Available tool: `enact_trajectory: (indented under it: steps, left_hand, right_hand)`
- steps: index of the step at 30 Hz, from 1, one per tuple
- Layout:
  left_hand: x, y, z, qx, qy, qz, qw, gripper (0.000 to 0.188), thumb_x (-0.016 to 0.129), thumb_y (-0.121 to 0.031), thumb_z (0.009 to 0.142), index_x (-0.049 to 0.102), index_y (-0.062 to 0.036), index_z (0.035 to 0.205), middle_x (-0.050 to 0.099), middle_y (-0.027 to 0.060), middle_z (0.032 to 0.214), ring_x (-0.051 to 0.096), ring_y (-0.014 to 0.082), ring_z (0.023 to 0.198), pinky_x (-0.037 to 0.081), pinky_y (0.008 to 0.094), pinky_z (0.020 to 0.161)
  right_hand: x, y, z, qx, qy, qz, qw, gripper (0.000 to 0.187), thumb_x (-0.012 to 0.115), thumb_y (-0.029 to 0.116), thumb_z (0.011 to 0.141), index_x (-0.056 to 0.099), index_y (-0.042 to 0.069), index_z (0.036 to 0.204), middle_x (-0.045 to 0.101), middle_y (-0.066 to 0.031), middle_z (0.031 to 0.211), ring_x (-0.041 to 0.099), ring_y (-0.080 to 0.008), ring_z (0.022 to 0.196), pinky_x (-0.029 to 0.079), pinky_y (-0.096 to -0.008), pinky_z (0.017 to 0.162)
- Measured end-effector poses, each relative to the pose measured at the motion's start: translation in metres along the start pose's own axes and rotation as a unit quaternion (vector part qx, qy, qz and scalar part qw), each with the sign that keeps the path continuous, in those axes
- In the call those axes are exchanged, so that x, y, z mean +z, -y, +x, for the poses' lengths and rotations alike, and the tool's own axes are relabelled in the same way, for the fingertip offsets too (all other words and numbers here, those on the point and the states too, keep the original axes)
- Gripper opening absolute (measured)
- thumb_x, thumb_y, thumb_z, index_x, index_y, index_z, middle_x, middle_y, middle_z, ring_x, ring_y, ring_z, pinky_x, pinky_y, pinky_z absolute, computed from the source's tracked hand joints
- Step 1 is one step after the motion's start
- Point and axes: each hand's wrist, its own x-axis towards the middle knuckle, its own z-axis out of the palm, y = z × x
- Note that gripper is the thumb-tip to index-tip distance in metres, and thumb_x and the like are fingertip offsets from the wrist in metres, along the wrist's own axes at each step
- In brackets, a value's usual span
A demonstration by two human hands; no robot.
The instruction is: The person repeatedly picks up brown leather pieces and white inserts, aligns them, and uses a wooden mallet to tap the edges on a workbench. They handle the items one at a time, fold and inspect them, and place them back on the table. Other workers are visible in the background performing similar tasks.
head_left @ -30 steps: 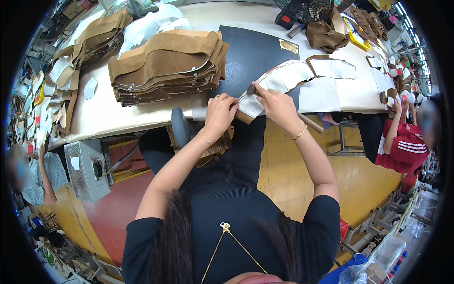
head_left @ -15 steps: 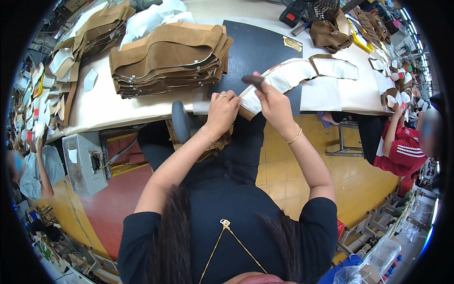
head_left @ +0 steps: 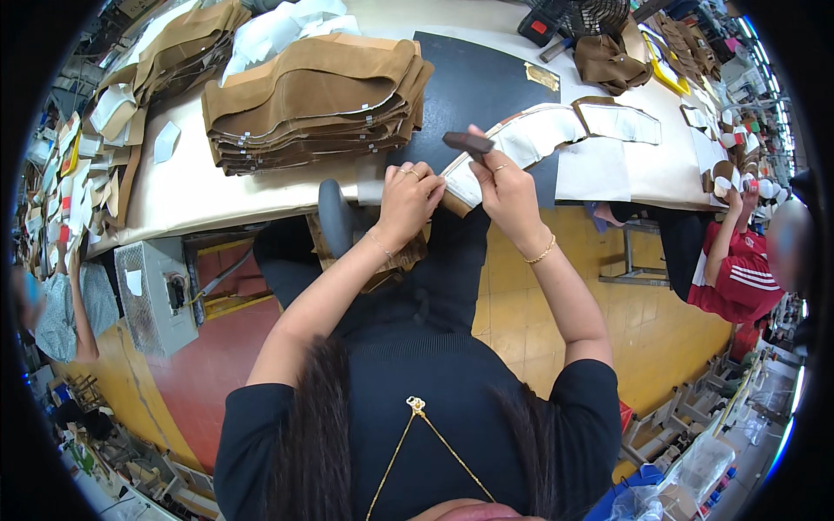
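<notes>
A long curved brown leather piece with a white backing (head_left: 523,139) lies across a dark board (head_left: 465,82) on the table, its near end at the table's front edge. The fingertips of my left hand (head_left: 408,201) are pinched together on the left edge of that near end. My right hand (head_left: 511,193) is wrapped around a dark tool (head_left: 469,143) that looks like a hammer, held just above the piece. My fingers hide most of its handle. A second backed leather piece (head_left: 621,122) adjoins the far end.
A tall stack of brown leather pieces (head_left: 313,95) stands left of the board. White sheets (head_left: 287,35) lie behind it. A black fan (head_left: 580,17) and crumpled brown leather (head_left: 611,65) sit at the back right. Under the table hangs a grey metal box (head_left: 156,300). Co-workers sit at both sides.
The dark tool, blurred before, is now sharper and turned a little in my right hand. My left hand has shifted only slightly; the leather piece stays nearly in place.
</notes>
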Motion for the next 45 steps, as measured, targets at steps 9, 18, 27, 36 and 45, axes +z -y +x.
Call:
enact_trajectory:
  steps: [9,18,27,36,45]
  left_hand:
    - [0.001,-0.003,-0.002,-0.01,-0.003,-0.006,1.0,0.008,0.074,-0.012,0.08,0.067,-0.0087,0.082,0.06,0.0032,0.084,0.057,0.0238,0.083,0.039,0.0377,0.077]
    - [-0.036,-0.029,-0.018,-0.106,0.037,-0.143,0.983,0.009,0.071,-0.014,0.087,0.067,-0.0056,0.088,0.059,0.0055,0.083,0.058,0.0234,0.079,0.041,0.037,0.077]
    - [-0.148,-0.032,-0.052,-0.205,0.001,-0.2,0.958,0.003,0.071,-0.001,0.085,0.07,-0.0008,0.089,0.067,0.0091,0.082,0.064,0.0207,0.076,0.049,0.0293,0.068]
    - [-0.364,0.208,-0.232,-0.385,-0.307,0.331,0.804,0.037,0.059,-0.026,0.1,0.063,0.0004,0.125,0.06,0.0192,0.124,0.056,0.0305,0.114,0.045,0.0414,0.097]
    - [-0.48,0.345,-0.373,-0.491,-0.128,0.607,0.612,0.056,0.046,-0.034,0.104,0.039,0.0022,0.146,0.038,0.0303,0.149,0.046,0.0432,0.132,0.04,0.0443,0.109]
  right_hand:
    - [0.009,0.005,-0.003,-0.056,-0.078,-0.006,0.995,0.048,0.06,0.024,0.095,0.052,0.021,0.143,0.069,-0.0125,0.082,0.068,-0.0329,0.067,0.055,-0.0408,0.058]
    - [0.007,-0.022,0.025,0.177,0.034,0.179,0.967,0.053,0.054,0.009,0.097,0.04,0.008,0.148,0.062,-0.0103,0.081,0.064,-0.0191,0.072,0.054,-0.0313,0.067]
    - [0.083,-0.088,0.119,0.29,-0.143,0.164,0.932,0.089,0.061,0.003,0.081,0.016,0.005,0.158,0.046,-0.0258,0.131,0.055,-0.0339,0.109,0.048,-0.0371,0.095]
    - [0.082,-0.052,0.098,0.173,-0.229,0.032,0.957,0.076,0.066,0.012,0.086,0.029,0.002,0.153,0.026,-0.0308,0.153,0.029,-0.0429,0.143,0.024,-0.0448,0.118]
    - [0.044,-0.023,0.034,0.146,-0.281,0.107,0.943,0.04,0.06,0.005,0.092,0.06,0.007,0.132,0.047,-0.0121,0.136,0.054,-0.0268,0.123,0.048,-0.0358,0.099]
